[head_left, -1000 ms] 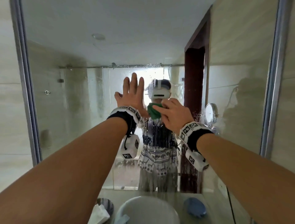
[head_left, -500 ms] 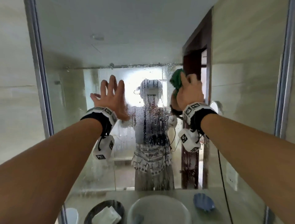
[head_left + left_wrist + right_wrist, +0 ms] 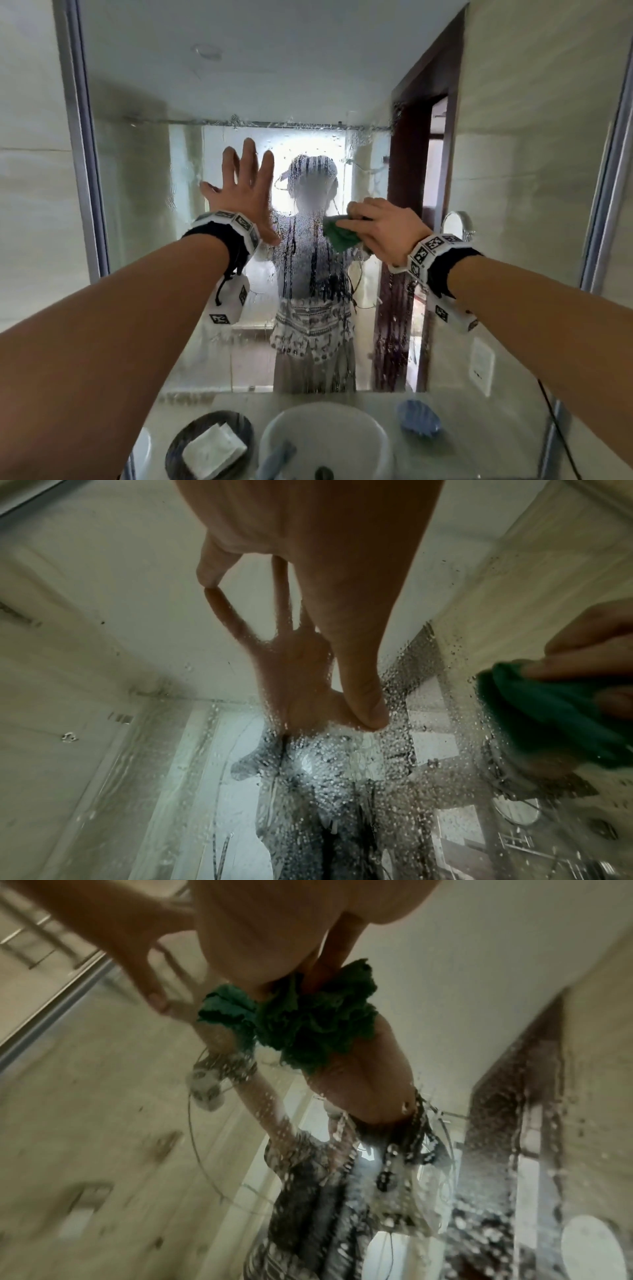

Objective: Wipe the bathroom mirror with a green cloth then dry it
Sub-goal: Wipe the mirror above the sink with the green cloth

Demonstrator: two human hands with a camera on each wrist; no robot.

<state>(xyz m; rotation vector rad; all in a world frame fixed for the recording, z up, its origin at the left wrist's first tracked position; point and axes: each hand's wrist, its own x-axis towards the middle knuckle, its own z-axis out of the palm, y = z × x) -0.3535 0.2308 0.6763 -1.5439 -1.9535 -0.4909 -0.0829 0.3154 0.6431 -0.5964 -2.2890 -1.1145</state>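
The bathroom mirror (image 3: 144, 192) fills the wall ahead, wet with droplets and dark streaks in its middle. My left hand (image 3: 245, 192) lies flat on the glass with fingers spread, left of centre; its fingertips (image 3: 369, 718) touch the wet mirror (image 3: 103, 750). My right hand (image 3: 376, 229) presses a crumpled green cloth (image 3: 339, 234) against the glass at mid height, right of the left hand. In the right wrist view the green cloth (image 3: 308, 1020) is bunched under my right hand (image 3: 260, 947) against the wet mirror (image 3: 103, 1123). The green cloth (image 3: 555, 718) also shows at the right in the left wrist view.
Below the mirror a white round basin (image 3: 325, 442) sits on the counter. A dark dish with a folded white cloth (image 3: 212, 448) lies to its left, a blue shell-shaped dish (image 3: 419, 418) to its right. Metal frame edges (image 3: 82, 171) border the mirror.
My right hand has swept the green cloth from the upper right of the mirror down and left to mid height. The left hand stays flat on the glass.
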